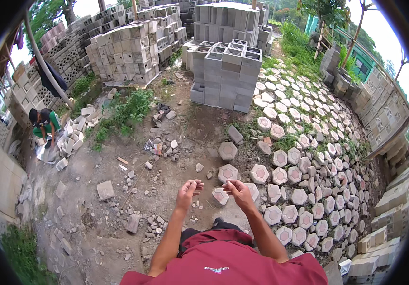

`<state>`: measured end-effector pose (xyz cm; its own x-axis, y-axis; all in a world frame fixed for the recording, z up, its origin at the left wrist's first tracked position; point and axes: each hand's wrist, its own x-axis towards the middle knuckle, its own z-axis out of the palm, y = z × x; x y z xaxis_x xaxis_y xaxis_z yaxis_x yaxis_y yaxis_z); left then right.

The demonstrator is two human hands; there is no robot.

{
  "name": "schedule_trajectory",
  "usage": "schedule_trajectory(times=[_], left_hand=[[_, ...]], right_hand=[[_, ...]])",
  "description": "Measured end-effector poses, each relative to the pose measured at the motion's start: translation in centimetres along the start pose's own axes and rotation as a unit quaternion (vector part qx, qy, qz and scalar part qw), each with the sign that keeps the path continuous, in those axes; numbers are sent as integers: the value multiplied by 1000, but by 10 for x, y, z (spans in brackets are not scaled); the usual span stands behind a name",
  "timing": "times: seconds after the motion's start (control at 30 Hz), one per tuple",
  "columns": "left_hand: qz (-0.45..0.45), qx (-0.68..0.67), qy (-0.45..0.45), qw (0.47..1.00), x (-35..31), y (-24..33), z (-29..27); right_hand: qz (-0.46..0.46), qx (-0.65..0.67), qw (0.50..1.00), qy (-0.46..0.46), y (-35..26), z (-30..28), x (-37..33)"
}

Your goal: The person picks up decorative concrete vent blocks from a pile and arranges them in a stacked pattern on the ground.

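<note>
Your left hand (189,194) and right hand (239,192) are held out before you, facing each other across a gap. Your left fingers (195,185) bend inward toward the thumb, and your right fingers (231,185) curl in the same loose way. You show no object in either hand, but the tips are too small to tell whether they press together or stand slightly apart.

Nearest your right hand, a small hexagonal paver (220,197) lies on the ground (192,159), just below your fingertips in view; a larger paver (228,172) lies just beyond them. You cannot tell contact from this angle, though both hands seem above the ground. To your right spread many hexagonal pavers (305,219); to your left lies a rough squarish block (105,190).
</note>
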<state>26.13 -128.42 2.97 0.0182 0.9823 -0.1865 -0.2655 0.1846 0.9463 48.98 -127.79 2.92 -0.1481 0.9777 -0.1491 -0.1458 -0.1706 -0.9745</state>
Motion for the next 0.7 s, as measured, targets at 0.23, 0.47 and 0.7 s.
schedule_trajectory(times=[0.23, 0.47, 0.7], left_hand=[[-12, -49, 103, 993, 73, 7, -29], [-47, -85, 125, 987, 205, 12, -76], [-54, -31, 37, 997, 386, 72, -137]], right_hand=[[6, -63, 994, -84, -2, 22, 126], [28, -61, 994, -87, 5, 58, 249], [24, -54, 998, 0, -7, 87, 403]])
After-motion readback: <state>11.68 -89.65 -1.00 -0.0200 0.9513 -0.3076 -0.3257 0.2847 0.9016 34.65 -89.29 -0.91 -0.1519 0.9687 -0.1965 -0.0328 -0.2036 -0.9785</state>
